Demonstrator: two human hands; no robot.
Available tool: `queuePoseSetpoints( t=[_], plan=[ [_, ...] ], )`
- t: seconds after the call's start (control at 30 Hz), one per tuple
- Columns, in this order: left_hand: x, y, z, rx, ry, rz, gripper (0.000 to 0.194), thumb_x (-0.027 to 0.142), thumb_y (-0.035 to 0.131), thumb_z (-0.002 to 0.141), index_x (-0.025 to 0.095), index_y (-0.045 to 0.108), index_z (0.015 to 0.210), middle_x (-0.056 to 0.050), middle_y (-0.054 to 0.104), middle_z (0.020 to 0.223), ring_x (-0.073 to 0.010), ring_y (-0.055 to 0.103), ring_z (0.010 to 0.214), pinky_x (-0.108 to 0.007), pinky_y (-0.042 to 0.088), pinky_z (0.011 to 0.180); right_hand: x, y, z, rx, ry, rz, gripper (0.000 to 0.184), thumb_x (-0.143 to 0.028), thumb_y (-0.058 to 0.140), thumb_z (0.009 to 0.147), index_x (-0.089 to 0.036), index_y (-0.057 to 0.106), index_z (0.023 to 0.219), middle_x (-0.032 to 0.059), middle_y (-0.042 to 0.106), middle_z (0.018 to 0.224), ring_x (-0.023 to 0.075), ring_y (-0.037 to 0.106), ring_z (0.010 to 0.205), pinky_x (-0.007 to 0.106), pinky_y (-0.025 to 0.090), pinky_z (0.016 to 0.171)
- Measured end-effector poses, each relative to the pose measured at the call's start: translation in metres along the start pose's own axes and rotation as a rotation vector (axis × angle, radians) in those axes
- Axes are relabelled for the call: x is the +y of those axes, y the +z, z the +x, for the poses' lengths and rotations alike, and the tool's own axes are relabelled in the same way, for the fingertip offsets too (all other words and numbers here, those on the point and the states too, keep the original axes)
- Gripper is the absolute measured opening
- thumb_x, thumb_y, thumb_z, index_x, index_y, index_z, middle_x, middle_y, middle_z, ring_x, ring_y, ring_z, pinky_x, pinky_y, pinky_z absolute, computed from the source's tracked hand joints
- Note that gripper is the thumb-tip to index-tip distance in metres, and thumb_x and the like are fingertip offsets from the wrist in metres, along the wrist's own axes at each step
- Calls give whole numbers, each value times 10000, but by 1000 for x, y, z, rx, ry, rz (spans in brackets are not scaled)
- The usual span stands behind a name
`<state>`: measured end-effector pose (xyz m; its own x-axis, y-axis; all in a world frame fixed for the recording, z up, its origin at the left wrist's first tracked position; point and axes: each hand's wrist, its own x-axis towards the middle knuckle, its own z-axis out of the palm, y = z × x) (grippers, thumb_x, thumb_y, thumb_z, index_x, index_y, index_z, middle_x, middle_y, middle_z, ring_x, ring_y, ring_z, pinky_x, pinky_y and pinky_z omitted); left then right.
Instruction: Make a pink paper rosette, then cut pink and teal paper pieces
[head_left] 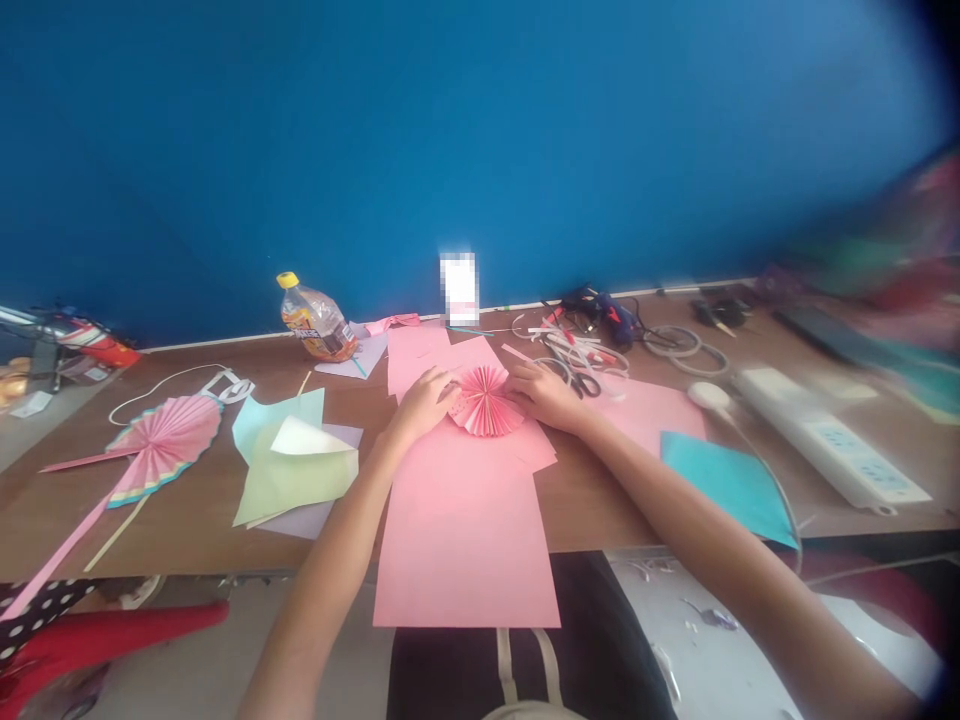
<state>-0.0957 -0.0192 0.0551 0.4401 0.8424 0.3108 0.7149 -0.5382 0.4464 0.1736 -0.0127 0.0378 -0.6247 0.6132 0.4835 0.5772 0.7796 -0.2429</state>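
Note:
A round pleated paper fan point(487, 404), pink with pale folds, is spread out over pink sheets in the middle of the table. My left hand point(429, 400) grips its left edge with bent fingers. On the opposite side, my right hand point(543, 394) has its fingers closed on the fan's right edge. Beneath both wrists lies a large pink sheet point(465, 540), its near end reaching past the table edge. Another pink sheet point(416, 352) lies behind the fan. The fingertips are partly hidden by the hands.
A finished-looking pink fan with sticks point(169, 440) lies left, near green paper point(300, 480). A plastic bottle point(316, 322) tilts at the back. Scissors point(581, 380) and paper strips point(577, 345) are right, with teal paper point(727, 485) and a white power strip point(832, 440).

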Motion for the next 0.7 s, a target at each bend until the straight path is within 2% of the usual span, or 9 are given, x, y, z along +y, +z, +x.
queuePoseSetpoints(
  t=[0.2,0.33,0.57,0.7],
  plan=[
    [-2,1,-4,-30,69,116,193,337,549,918,214,666,1009,-68,600,1074,-219,570,1045,-359,469,903,1,0,-2,35,17,13,208,-249,493,962,-203,695,941,85,658,963,237,584,988,352,385,838],
    [1,-1,-5,-25,140,190,154,312,565,912,203,669,943,-66,604,1042,-220,557,1043,-366,454,911,2,1,-2,46,14,17,213,-248,486,963,-201,693,943,86,661,956,235,583,971,355,389,830],
    [-1,2,-4,-60,134,242,110,278,594,898,185,643,867,-70,601,1026,-217,549,1014,-353,447,863,1,1,-2,56,20,30,196,-240,503,954,-196,688,910,85,660,932,247,584,1049,357,395,864],
    [-1,7,-3,-80,120,372,127,243,538,927,162,606,857,-90,600,1006,-224,548,956,-356,430,803,2,1,-2,51,15,25,190,-238,504,956,-196,686,925,81,668,954,242,586,1033,356,394,867]
  ],
)
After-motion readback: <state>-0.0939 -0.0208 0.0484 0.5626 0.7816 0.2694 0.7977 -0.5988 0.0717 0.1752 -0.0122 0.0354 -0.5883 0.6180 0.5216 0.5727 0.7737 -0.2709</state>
